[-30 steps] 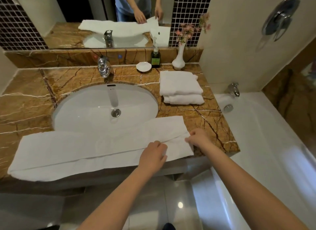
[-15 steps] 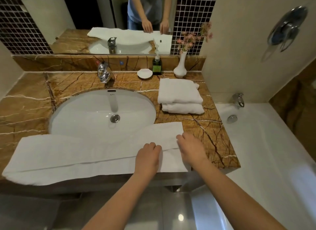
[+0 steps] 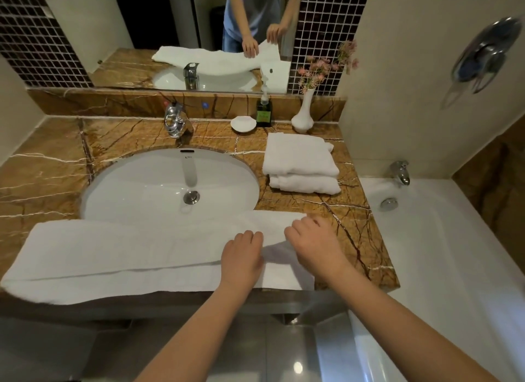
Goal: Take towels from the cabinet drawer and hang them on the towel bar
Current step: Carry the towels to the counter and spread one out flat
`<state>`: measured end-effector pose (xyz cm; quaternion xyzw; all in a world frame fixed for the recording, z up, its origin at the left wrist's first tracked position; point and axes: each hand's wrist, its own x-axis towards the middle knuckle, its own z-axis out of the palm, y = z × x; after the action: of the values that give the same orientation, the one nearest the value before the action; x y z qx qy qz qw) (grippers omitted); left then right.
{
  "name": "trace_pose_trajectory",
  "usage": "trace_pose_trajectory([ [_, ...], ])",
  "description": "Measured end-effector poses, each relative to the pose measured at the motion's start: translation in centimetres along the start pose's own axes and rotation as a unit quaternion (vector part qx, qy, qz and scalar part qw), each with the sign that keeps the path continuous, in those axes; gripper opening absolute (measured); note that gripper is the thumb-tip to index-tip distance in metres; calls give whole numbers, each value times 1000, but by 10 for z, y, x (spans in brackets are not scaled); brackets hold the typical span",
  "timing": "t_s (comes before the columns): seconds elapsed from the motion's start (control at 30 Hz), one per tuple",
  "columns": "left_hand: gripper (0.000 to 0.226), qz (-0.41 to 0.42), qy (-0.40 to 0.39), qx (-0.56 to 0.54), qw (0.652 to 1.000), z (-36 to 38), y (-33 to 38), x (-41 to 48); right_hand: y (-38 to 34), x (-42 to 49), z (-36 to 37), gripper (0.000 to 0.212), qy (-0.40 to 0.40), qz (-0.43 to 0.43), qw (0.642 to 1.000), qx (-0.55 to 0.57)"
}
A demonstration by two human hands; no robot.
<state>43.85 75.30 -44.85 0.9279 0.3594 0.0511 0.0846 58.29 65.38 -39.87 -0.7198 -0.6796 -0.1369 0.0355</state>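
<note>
Across the front of the counter point(image 3: 355, 239) lies the long towel point(image 3: 113, 248), folded lengthwise, with two more folded towels point(image 3: 301, 165) stacked behind it, and no towel bar in view. Over the last second my right hand point(image 3: 315, 245) has slid leftward, pinching the towel's right end and lifting it off the stone. My left hand point(image 3: 241, 256) presses beside it, fingers laid down, gripping nothing. I judge a crosswise fold is starting, so hanging comes later.

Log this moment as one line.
step: folding towel on counter | left hand: presses towel | right hand: grips towel's right end | folded towels: stacked beside sink
</note>
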Motion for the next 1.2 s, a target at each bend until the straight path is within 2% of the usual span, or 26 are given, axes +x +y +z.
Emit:
trace_pose_trajectory([
  [0.07,19,19,2,6,1000,-5,-1,-5,-13,-27,7,25,-54,-5,998,23],
  [0.17,33,80,-11,57,995,-14,-4,-13,-27,-58,27,30,-189,18,981,31],
  [0.23,37,95,-2,75,993,-17,-10,-17,-30,-60,30,34,-214,40,975,40],
  [0.33,36,90,12,79,993,-18,-23,-20,-26,-49,26,41,-187,56,980,29],
  [0.47,29,87,63,39,993,-28,-30,-17,-14,-32,27,18,-206,84,974,40],
  [0.6,24,105,105,-13,989,-34,-27,-22,-9,-23,32,16,-203,90,974,31],
  [0.7,26,125,51,15,991,-22,-28,-35,-8,-28,33,15,-206,82,974,41],
  [0.8,31,107,-4,39,993,-8,-32,-43,-5,-32,31,16,-186,62,980,33],
  [0.9,30,101,-18,46,994,-3,-33,-41,5,-31,25,29,-134,21,991,12],
  [1.0,34,115,-26,43,992,0,-33,-39,19,-33,25,29,-80,11,997,17],
  [1.2,33,120,-22,35,992,7,-32,-38,20,-55,33,32,-81,20,996,31],
])
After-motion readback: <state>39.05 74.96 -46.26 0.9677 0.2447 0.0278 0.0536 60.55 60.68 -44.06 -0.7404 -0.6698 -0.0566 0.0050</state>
